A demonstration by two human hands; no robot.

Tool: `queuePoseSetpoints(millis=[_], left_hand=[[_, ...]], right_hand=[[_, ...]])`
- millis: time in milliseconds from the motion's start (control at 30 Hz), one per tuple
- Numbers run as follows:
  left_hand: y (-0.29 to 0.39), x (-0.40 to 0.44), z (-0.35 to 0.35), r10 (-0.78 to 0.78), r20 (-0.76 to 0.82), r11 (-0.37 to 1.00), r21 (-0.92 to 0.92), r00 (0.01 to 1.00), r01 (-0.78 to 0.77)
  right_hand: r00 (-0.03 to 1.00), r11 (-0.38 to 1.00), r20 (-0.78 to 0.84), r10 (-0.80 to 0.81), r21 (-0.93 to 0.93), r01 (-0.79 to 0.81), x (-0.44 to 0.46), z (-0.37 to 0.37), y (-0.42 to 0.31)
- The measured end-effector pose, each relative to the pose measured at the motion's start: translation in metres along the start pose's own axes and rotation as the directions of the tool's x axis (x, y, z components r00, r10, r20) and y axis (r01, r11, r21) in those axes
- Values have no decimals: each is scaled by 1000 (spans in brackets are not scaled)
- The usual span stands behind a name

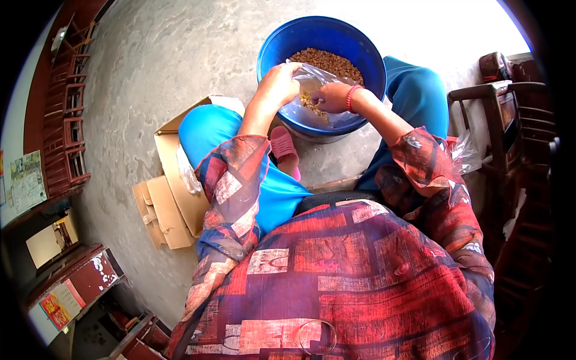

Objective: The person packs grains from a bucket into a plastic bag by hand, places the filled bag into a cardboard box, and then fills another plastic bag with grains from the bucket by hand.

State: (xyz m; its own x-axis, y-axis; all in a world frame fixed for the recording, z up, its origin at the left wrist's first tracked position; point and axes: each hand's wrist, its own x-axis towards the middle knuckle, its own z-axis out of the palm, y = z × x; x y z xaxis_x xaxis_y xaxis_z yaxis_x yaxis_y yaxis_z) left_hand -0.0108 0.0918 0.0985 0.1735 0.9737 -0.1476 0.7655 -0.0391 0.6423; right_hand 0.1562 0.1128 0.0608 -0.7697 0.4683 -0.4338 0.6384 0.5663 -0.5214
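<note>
A round blue tub [324, 29] stands on the floor between my knees, with brown-yellow kernels [327, 61] inside it. Over its near side hangs a clear plastic bag [291, 112] with some pale yellow kernels in it. My left hand [281, 85] pinches the bag's edge at the tub's left side. My right hand [332, 97], with a red bead bracelet [353, 99] on the wrist, is at the mouth of the bag, above the pale kernels. Its fingers are curled, and what they hold, if anything, is too small to make out.
An opened cardboard box [174, 198] lies left of my left knee, with clear plastic on it. A wooden chair [501, 120] stands at the right, beside another clear plastic bag [465, 153]. Wooden furniture [75, 120] lines the far left. My foot wears a pink shoe [282, 144].
</note>
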Motion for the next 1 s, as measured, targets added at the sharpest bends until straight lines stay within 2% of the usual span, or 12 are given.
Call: queuePoseSetpoints(millis=[133,200,267,300,400,467,533,600,733,833,900,1000], left_hand=[[-1,1,1,-36,-39,999,-31,999,35],[-8,5,4,-85,-76,980,-184,993,70],[-11,5,3,-26,-116,997,-73,993,17],[-8,4,1,38,-149,999,40,988,-32],[-3,2,-1,-11,-154,999,-50,988,3],[1,1,-4,-39,-151,997,-71,988,29],[2,1,-6,-67,-148,994,-92,987,54],[0,2,-8,-100,-80,958,-277,992,75],[-1,0,-10,-122,10,941,-316,993,119],[-6,1,-7,-134,40,962,-235,990,140],[-6,-1,-6,-105,-25,992,-71,994,103],[-3,0,-8,-46,-162,999,0,986,47]], right_hand=[[999,1000,52,-5,15,4,2,0,1],[997,999,62,-40,-3,40,1,-5,-1],[994,997,73,-75,-20,76,-3,-13,-2],[994,998,83,-66,29,63,-6,-18,-2],[994,991,78,-82,111,73,-7,-22,3],[986,955,99,-133,281,100,-9,-27,4],[981,948,59,-185,275,162,-15,-36,2],[984,933,3,-179,318,168,-24,-47,-4],[989,940,-103,-110,312,137,-25,-50,7],[991,943,-108,-76,315,106,-18,-45,17],[997,944,-70,-15,327,37,-16,-41,16],[1000,978,-15,-5,211,8,-14,-36,11]])
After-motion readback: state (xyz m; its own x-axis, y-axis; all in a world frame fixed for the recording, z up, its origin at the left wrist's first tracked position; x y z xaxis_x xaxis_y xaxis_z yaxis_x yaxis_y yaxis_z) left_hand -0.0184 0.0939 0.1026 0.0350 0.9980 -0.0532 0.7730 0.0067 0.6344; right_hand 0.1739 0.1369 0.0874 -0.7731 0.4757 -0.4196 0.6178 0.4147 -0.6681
